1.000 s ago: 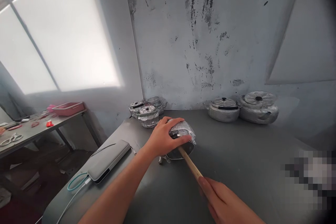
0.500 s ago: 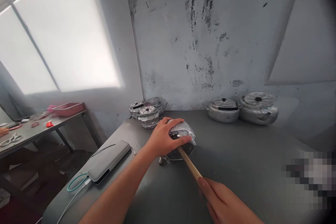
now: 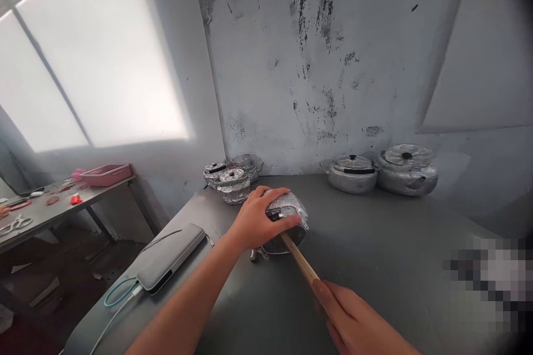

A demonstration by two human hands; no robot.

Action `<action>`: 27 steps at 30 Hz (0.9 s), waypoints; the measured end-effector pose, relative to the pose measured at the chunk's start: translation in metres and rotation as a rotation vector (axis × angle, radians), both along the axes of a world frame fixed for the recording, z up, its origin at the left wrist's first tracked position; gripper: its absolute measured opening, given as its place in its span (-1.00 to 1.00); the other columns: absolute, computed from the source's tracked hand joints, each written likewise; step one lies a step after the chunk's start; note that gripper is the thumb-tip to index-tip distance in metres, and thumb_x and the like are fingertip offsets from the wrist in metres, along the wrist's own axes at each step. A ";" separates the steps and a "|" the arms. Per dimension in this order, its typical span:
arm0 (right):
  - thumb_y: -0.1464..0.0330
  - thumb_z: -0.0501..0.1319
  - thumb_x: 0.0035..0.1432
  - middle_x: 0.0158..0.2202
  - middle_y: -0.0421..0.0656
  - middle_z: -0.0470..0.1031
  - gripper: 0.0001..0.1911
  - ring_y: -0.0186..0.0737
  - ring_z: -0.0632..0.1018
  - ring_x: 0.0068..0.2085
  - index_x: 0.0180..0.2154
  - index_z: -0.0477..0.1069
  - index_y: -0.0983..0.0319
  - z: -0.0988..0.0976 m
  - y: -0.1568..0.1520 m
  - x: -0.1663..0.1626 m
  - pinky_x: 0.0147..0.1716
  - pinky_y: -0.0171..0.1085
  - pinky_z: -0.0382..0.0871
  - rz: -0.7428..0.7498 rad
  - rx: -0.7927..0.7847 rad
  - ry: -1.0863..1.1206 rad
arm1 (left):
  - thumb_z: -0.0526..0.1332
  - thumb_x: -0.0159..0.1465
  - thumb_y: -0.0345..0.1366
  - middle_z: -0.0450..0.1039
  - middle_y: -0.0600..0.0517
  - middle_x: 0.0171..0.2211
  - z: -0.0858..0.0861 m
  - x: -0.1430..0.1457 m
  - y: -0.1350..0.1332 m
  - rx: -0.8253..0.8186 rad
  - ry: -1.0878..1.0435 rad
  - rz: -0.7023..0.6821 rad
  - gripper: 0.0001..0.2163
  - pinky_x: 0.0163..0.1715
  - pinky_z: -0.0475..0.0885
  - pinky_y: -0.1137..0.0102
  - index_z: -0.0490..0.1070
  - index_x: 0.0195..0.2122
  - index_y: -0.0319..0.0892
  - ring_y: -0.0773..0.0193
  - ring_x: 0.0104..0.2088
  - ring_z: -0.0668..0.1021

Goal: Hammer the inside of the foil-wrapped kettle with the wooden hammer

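Note:
A small silvery metal pot [image 3: 293,206] lies tipped on its side on the grey table, its dark opening turned toward me. My left hand [image 3: 263,216] spreads over its top and grips it, thumb near the rim. In my right hand [image 3: 343,308] is a wooden stick [image 3: 303,263], its fingers wrapped round the near end. The stick's far end goes inside the pot, where its tip is hidden. A small metal fitting sticks out at the pot's lower left and rests by the tabletop.
Several small foil-like pots [image 3: 233,186] stand at the back left. A lidded pot [image 3: 353,177] and a larger kettle [image 3: 408,175] are at the back right. A grey power bank [image 3: 172,258] with cables lies left. The side table [image 3: 95,197] holds a pink basket [image 3: 106,175] and scissors [image 3: 15,226].
The view has shifted slightly, so everything sits a little further left. Both hands keep their hold on the pot and the stick, with barely any movement.

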State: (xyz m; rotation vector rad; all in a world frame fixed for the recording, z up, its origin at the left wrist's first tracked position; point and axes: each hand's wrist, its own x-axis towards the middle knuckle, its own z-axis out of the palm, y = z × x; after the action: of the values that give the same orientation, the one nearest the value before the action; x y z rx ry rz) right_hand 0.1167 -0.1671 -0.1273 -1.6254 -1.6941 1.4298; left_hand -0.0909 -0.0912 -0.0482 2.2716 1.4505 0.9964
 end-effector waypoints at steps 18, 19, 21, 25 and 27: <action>0.07 0.07 0.45 -0.44 -0.31 0.45 -0.60 -0.47 0.39 -0.58 -0.16 0.46 0.25 -0.004 0.001 0.000 -0.58 -0.40 0.35 -0.012 -0.048 0.021 | 0.29 0.24 0.19 0.33 -0.05 0.16 0.000 0.001 0.000 0.009 0.006 0.005 -0.42 0.21 0.36 0.06 0.38 0.26 0.20 -0.08 0.19 0.43; 0.05 0.05 0.45 -0.48 -0.33 0.41 -0.58 -0.48 0.35 -0.61 -0.19 0.45 0.25 -0.004 0.001 0.000 -0.60 -0.41 0.31 -0.008 -0.038 0.024 | 0.29 0.24 0.19 0.33 -0.05 0.16 0.000 0.001 0.000 0.005 0.006 0.005 -0.42 0.20 0.37 0.06 0.37 0.26 0.21 -0.08 0.19 0.43; 0.03 0.04 0.45 -0.53 -0.36 0.36 -0.55 -0.49 0.29 -0.64 -0.24 0.44 0.24 -0.005 0.000 0.001 -0.63 -0.41 0.25 0.000 -0.015 0.027 | 0.29 0.24 0.19 0.33 -0.05 0.15 0.000 0.001 -0.001 0.004 0.004 0.005 -0.43 0.21 0.36 0.06 0.37 0.26 0.21 -0.08 0.18 0.43; 0.00 0.04 0.43 -0.55 -0.37 0.31 -0.54 -0.47 0.28 -0.62 -0.32 0.41 0.22 -0.005 0.000 0.003 -0.62 -0.40 0.23 0.013 0.077 0.028 | 0.29 0.25 0.18 0.33 -0.05 0.15 0.001 0.001 -0.001 -0.003 0.001 0.000 -0.43 0.21 0.35 0.05 0.37 0.26 0.21 -0.08 0.18 0.43; 0.00 0.07 0.41 -0.55 -0.36 0.30 -0.54 -0.45 0.29 -0.59 -0.38 0.37 0.21 -0.004 0.000 0.004 -0.58 -0.39 0.24 0.023 0.131 0.022 | 0.29 0.24 0.19 0.32 -0.05 0.16 0.002 0.001 -0.001 -0.015 0.005 -0.003 -0.43 0.20 0.36 0.05 0.37 0.26 0.21 -0.09 0.18 0.42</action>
State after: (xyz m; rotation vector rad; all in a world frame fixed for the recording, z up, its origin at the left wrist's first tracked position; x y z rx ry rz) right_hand 0.1210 -0.1675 -0.1311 -1.5193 -1.7603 1.3131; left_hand -0.0903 -0.0919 -0.0467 2.2668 1.4513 0.9766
